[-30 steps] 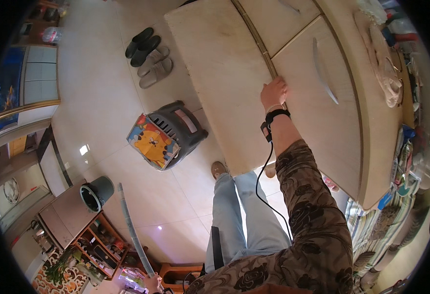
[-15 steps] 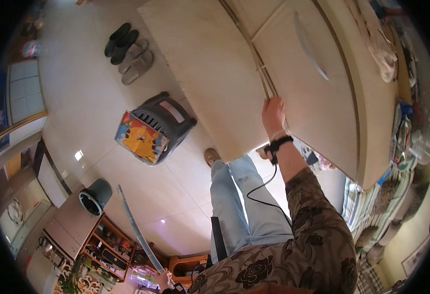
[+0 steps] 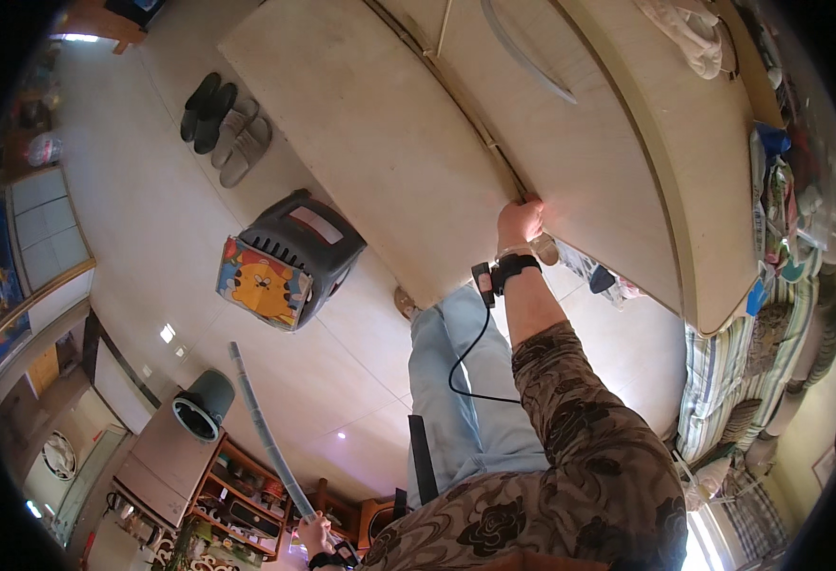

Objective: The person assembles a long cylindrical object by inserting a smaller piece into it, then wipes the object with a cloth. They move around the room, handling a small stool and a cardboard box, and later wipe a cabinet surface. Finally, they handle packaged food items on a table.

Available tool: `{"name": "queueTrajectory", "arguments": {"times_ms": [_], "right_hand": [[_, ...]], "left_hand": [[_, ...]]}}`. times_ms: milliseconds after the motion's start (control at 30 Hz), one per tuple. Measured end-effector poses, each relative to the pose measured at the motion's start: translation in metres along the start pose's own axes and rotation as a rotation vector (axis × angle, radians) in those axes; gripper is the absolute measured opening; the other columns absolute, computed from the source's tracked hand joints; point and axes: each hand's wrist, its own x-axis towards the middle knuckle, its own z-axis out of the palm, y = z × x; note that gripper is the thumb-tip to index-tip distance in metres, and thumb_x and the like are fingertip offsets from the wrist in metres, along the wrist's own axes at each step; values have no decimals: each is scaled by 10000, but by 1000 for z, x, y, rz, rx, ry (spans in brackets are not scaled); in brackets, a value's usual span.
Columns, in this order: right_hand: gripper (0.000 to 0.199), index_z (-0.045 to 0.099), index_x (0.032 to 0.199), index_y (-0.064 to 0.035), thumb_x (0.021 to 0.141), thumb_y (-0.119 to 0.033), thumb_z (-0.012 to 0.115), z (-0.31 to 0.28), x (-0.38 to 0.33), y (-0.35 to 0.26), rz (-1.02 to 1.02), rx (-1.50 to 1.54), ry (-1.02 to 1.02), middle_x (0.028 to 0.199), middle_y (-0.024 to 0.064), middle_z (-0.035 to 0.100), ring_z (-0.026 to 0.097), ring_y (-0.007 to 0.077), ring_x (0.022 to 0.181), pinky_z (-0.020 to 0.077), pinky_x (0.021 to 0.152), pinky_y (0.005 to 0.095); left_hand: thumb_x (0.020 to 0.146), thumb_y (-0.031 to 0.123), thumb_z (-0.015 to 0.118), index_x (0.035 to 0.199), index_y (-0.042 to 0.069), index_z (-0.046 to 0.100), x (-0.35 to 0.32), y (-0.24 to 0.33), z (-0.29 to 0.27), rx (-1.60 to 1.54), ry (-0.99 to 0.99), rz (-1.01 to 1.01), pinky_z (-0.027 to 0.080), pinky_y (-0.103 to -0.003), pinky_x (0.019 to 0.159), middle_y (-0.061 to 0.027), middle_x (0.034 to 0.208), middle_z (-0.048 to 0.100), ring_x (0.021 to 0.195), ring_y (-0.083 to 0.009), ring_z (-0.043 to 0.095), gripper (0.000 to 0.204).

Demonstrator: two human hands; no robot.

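Observation:
My right hand point(image 3: 521, 224) is closed at the lower end of the narrow gap between two cream panels, its fingers curled at the panel edge. One is a broad, plain cream panel point(image 3: 370, 143); the other is a cream door point(image 3: 580, 181) with a long curved handle point(image 3: 529, 59). A dark strap with a small cabled device point(image 3: 483, 284) circles my right wrist. Low on the left, my left hand point(image 3: 315, 533) grips the bottom of a long, slightly bent grey tube point(image 3: 266, 433), which points up and away over the floor.
Left of the panel stands a dark grey plastic stool point(image 3: 308, 238) with a cartoon-printed piece point(image 3: 264, 285) against it. Two pairs of slippers point(image 3: 226, 128) lie beyond. A grey-green bin point(image 3: 204, 404) and wooden shelves point(image 3: 242, 500) are at lower left, a striped sofa point(image 3: 746, 381) at right.
My right hand has curled from a flatter, stretched hold into a closed one at the panel edge. The view has shifted, and the tube in my left hand stands a little higher.

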Motion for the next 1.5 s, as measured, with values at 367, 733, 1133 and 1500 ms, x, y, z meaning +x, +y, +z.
{"name": "queueTrajectory", "arguments": {"times_ms": [367,733,1133,1500], "right_hand": [[333,568,1037,-82,740,-208,653,-18,-17,-22,-426,47,-34,1073,152,580,572,341,981,494,793,445],[357,568,884,-36,925,-378,474,-65,-54,-121,-828,-190,-376,779,213,649,633,397,783,493,681,505],[248,561,967,-38,895,-276,560,-125,-133,-47,-965,259,-959,702,130,608,609,269,700,463,623,379],[343,611,980,-29,864,-352,592,-190,-213,-23,-1186,-186,-867,821,214,636,612,397,803,467,688,449]], "left_hand": [[649,-72,622,830,-35,593,-3,-22,3,40,-5,-16,409,-285,413,-64,615,541,451,-157,513,187],[693,-62,607,803,-39,563,-21,-36,15,-58,9,48,392,-280,411,-68,598,533,460,-163,516,121],[708,-3,615,813,-27,627,-25,-61,6,-162,47,86,458,-327,434,-94,625,598,477,-207,576,108],[596,197,697,954,32,648,11,-117,-54,234,344,143,518,-405,727,-189,874,670,837,-334,650,397]]}}
